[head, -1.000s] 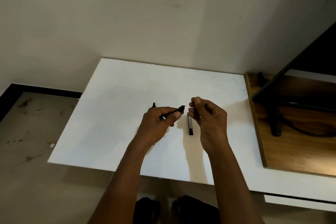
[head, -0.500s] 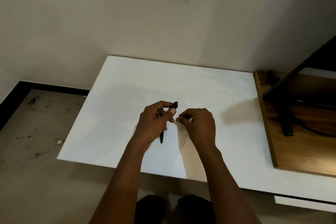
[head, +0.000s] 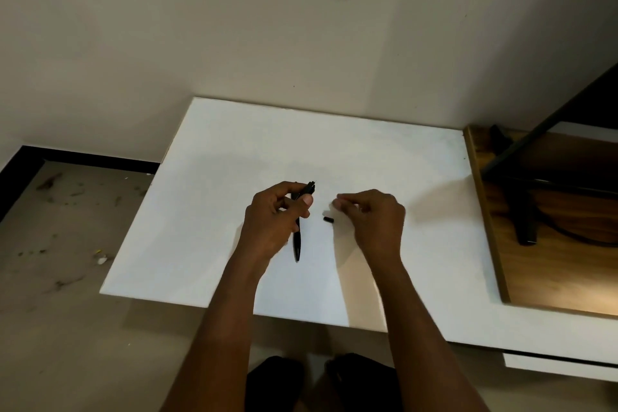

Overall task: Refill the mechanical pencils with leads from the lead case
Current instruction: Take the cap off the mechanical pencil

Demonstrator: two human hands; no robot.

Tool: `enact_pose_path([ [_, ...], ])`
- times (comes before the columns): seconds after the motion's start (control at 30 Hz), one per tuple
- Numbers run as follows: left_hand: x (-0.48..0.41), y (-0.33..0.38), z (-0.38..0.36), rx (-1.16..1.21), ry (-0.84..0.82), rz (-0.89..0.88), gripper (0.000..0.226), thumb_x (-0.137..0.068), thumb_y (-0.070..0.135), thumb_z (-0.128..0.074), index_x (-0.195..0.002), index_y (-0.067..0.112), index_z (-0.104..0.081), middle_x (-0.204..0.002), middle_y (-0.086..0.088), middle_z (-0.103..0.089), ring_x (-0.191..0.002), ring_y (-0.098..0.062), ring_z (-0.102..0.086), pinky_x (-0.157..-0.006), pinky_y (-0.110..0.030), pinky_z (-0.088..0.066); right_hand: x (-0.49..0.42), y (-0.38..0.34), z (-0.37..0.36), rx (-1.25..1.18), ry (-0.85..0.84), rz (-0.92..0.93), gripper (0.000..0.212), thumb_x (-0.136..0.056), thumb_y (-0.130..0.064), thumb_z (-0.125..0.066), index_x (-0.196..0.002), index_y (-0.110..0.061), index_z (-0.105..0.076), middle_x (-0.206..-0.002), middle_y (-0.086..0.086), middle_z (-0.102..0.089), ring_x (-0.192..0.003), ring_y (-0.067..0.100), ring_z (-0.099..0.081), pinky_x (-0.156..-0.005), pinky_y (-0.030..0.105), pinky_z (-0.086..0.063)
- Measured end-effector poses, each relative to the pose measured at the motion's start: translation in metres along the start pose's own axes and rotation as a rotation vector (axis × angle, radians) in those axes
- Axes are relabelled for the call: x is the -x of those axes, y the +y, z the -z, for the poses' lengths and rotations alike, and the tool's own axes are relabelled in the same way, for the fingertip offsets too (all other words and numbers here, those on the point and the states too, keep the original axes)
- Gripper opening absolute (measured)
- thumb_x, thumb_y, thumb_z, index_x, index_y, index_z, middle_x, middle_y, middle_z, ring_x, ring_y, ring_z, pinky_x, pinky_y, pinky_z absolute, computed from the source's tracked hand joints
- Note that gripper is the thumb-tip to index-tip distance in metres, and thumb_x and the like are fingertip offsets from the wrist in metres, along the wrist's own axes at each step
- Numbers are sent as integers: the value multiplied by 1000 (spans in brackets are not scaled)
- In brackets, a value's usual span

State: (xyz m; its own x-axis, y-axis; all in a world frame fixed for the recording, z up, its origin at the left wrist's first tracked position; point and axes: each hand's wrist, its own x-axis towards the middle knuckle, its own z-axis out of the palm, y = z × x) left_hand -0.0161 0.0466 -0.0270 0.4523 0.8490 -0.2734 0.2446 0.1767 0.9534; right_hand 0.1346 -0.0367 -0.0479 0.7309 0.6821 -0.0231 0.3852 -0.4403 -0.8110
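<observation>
Hands now apart: left hand [head: 274,221] gripping black pencil [head: 297,241], right hand [head: 371,221] pinched, contents unclear.

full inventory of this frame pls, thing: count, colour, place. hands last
mechanical pencil: 1, black, held in the left hand, tip pointing down toward the person
small cap-like piece: 1, black, lying on the board between the hands
board: 1, white, under both hands
wooden surface: 1, brown, right of the board
stand: 1, black, on the wooden surface
floor debris: scattered bits, left of the board
left hand: 1, closed on the pencil
right hand: 1, fingers pinched; anything between them too small to tell
</observation>
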Motion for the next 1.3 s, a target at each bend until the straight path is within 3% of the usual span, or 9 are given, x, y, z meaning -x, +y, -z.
enact_pose_path([
  [0.07,0,0,-1,1,-9,-5,20,-93,21,-69,-112,18,-74,-78,-7,-69,-53,0,-58,-47,-10,-42,-3,-1,13,-170,142,-84,7,-83,-26,-78,-81,-32,-80,-89,-14,-79,-65,-5,-60,-70,8,-43],
  [0.13,1,0,-4,-11,-20,-10,18,-92,21,-70,-109,21,-75,-79,-9,-71,-53,1,-57,-47,-9,-41,-2,-1,23,-350,187,-172,7,-83,-28,-79,-80,-34,-79,-86,-16,-78,-69,-1,-63,-73,16,-49],
  [0.23,1,0,-8,-25,-41,-10,15,-90,26,-73,-105,29,-76,-80,-7,-75,-59,-8,-59,-50,-10,-43,4,-5,26,-504,19,-229,6,-84,-30,-80,-89,-27,-82,-82,-8,-79,-66,5,-66,-58,14,-51],
  [0.33,1,0,-13,-54,-63,0,19,-89,28,-73,-108,30,-76,-78,-1,-76,-62,-10,-64,-52,-14,-47,7,-10,22,-529,-125,-202,12,-85,-32,-78,-94,-23,-82,-78,-5,-78,-58,0,-61,-49,11,-43],
  [0.5,1,-1,-16,-74,-91,-12,20,-89,26,-74,-109,30,-77,-82,-4,-77,-69,-14,-71,-61,-30,-59,9,-12,19,-556,-190,-168,10,-85,-28,-79,-92,-20,-82,-72,-1,-76,-53,-1,-59,-46,9,-37],
  [0.57,1,-1,-16,-84,-94,-16,22,-89,25,-74,-111,28,-77,-84,-5,-77,-69,-13,-71,-61,-30,-60,9,-13,18,-565,-190,-166,9,-84,-26,-79,-90,-19,-81,-70,-1,-76,-52,-1,-59,-44,9,-37],
  [0.87,2,-3,-16,-139,-135,-1,18,-91,21,-72,-108,23,-77,-80,-3,-78,-63,-10,-73,-48,-15,-49,6,-8,16,-647,-208,-299,7,-85,-13,-77,-86,-8,-81,-80,10,-78,-70,14,-71,-59,18,-52],
  [1.03,3,-6,-20,-174,-214,81,6,-94,25,-67,-98,21,-70,-81,-2,-79,-70,-21,-77,-55,-31,-52,7,-4,14,-627,-203,-355,7,-85,-7,-74,-85,-3,-80,-80,21,-76,-65,19,-70,-62,20,-55],
  [1.3,2,-9,-15,-109,-254,102,7,-94,21,-69,-98,16,-69,-82,-7,-79,-77,-32,-76,-60,-37,-51,5,-3,20,-699,-182,-417,10,-87,-7,-75,-91,2,-77,-78,18,-77,-60,14,-72,-53,16,-53],
])
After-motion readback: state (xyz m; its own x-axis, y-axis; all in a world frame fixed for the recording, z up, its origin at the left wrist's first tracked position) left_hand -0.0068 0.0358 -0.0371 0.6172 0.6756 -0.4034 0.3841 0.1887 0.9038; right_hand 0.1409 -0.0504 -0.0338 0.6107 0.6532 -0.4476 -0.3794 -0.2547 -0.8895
